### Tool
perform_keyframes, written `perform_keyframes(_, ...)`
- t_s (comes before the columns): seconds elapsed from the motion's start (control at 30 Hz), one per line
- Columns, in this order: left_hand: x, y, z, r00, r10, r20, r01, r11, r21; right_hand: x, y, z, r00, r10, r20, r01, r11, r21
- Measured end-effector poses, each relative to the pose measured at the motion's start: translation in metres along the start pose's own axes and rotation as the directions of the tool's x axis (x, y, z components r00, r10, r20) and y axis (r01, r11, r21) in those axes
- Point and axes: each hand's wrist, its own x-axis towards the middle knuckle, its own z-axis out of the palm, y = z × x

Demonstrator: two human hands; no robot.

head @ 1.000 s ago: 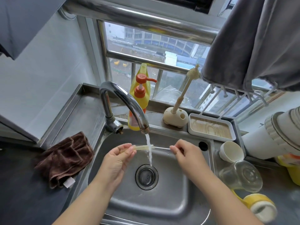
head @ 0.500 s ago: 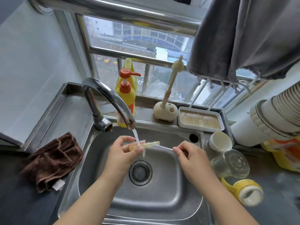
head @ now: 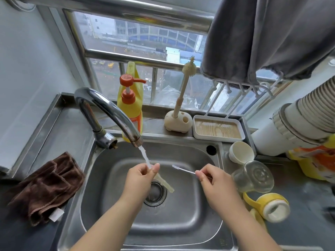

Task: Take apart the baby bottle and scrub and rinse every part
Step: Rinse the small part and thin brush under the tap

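Two hands over the sink (head: 181, 225), left hand (head: 138, 180) pinching one straw (head: 164, 183) now angled down under the tap stream, right hand (head: 213, 180) pinching one thin brush (head: 183, 170), now withdrawn from straw, one bottle (head: 253, 178) on desk.

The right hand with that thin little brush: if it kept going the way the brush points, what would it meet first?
Probably the falling water stream and the left hand holding the pale straw; depth is uncertain from one view.

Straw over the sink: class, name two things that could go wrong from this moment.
1. The left hand pinches only the straw's top end; its free end hangs over the open drain and might slip down.
2. The thin brush, pinched at its far end by the right hand, could miss the straw.
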Motion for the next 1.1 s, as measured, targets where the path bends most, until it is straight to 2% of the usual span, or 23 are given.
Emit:
perform_keyframes(0.07, 0.001, -0.013, 0.008, 0.995, -0.093, -0.034, 0.094, 0.995, 0.016, -0.004, 0.008, 0.000, 0.999, 0.048, -0.005, -0.048, 0.999, 0.010)
perform_keyframes(0.17, 0.000, -0.026, 0.024, 0.966, -0.259, -0.030, 0.254, 0.962, -0.103, -0.009, 0.021, -0.002, 0.993, 0.118, -0.024, -0.117, 0.993, 0.014)
perform_keyframes(0.3, 0.000, -0.025, 0.054, 0.891, -0.448, 0.075, 0.452, 0.855, -0.254, -0.013, 0.037, -0.006, 0.966, 0.250, -0.067, -0.248, 0.968, 0.025)
perform_keyframes(0.37, 0.003, -0.020, 0.072, 0.874, -0.467, 0.133, 0.485, 0.825, -0.292, -0.011, 0.044, -0.007, 0.944, 0.325, -0.056, -0.324, 0.946, 0.026)
perform_keyframes(0.47, 0.008, -0.004, 0.096, 0.905, -0.393, 0.164, 0.426, 0.837, -0.344, -0.005, 0.053, -0.011, 0.927, 0.374, -0.010, -0.373, 0.927, 0.040)
perform_keyframes(0.6, 0.027, 0.024, 0.126, 0.955, -0.274, 0.111, 0.296, 0.894, -0.336, 0.008, 0.065, -0.026, 0.928, 0.373, -0.010, -0.372, 0.925, 0.080)
perform_keyframes(0.87, 0.084, 0.047, 0.173, 0.963, -0.270, 0.025, 0.261, 0.896, -0.359, 0.029, 0.080, -0.047, 0.935, 0.355, -0.001, -0.352, 0.928, 0.125)
perform_keyframes(1.1, 0.100, 0.036, 0.179, 0.960, -0.280, 0.000, 0.263, 0.903, -0.340, 0.036, 0.080, -0.044, 0.938, 0.346, -0.019, -0.341, 0.930, 0.134)
